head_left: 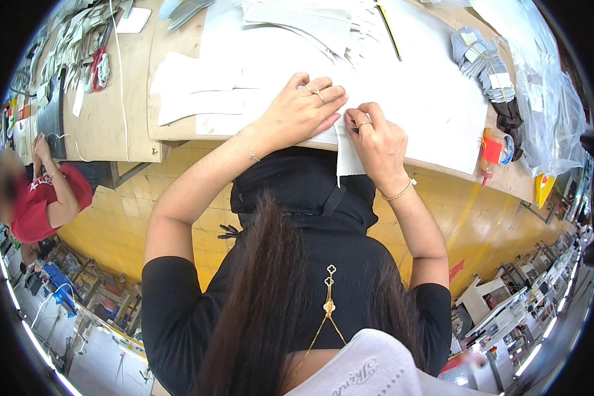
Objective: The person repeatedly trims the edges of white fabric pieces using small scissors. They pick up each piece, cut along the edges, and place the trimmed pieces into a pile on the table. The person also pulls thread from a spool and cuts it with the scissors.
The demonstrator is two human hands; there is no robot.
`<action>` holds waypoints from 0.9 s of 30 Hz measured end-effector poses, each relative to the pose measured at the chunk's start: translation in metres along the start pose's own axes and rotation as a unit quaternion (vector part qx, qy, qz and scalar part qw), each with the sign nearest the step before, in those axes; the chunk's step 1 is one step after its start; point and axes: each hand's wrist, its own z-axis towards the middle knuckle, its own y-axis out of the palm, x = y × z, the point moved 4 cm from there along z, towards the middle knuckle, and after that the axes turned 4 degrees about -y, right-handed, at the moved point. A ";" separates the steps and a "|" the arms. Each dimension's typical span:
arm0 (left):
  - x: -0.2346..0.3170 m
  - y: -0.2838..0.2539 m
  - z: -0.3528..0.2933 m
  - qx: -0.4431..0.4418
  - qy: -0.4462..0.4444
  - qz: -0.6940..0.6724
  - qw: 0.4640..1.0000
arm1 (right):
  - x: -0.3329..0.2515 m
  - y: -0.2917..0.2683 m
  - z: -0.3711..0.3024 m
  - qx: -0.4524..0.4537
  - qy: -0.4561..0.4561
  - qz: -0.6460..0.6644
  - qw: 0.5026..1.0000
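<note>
A narrow white piece of thin material [350, 157] hangs over the table's near edge, with a loose strip at its lower end. My right hand [381, 142] pinches its upper edge between thumb and fingertips. To the left, my left hand [307, 109] rests on the white sheet covering the table [435, 99], its fingers stretched out and its thumb close to the piece's upper end. Whether the left fingertips touch the piece is hard to see. Flat white cut pieces [201, 99] lie beside my left forearm.
Stacked pale pieces [303, 20] and a yellow-black pencil [389, 33] lie at the far side. On the right are tied grey bundles [485, 63], a red-labelled bottle [490, 153] and a clear plastic bag [548, 99]. A co-worker in red [53, 201] sits at left.
</note>
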 end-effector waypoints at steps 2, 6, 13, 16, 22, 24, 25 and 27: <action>0.000 0.001 -0.001 -0.010 -0.009 0.001 1.000 | 0.000 0.001 0.002 -0.008 -0.012 -0.004 1.000; 0.001 0.002 -0.001 -0.011 -0.009 -0.001 1.000 | 0.010 -0.005 0.009 0.003 -0.016 -0.001 1.000; -0.001 0.002 0.000 -0.029 -0.016 -0.006 0.999 | 0.014 -0.012 0.016 -0.044 -0.093 -0.023 0.994; -0.002 0.003 0.001 -0.035 -0.015 0.000 0.999 | 0.013 -0.013 0.017 -0.057 -0.103 -0.027 0.993; -0.001 0.004 0.001 -0.010 -0.009 -0.007 1.000 | 0.032 -0.018 0.036 -0.080 -0.129 -0.057 0.987; -0.001 0.004 0.000 -0.004 -0.001 -0.004 1.000 | 0.037 -0.018 0.044 -0.100 -0.143 -0.067 0.982; -0.001 0.003 -0.001 -0.003 0.003 -0.002 1.000 | 0.038 -0.018 0.047 -0.108 -0.148 -0.069 0.981; -0.001 0.003 -0.002 0.001 0.006 -0.003 1.000 | 0.038 -0.020 0.049 -0.111 -0.170 -0.069 0.977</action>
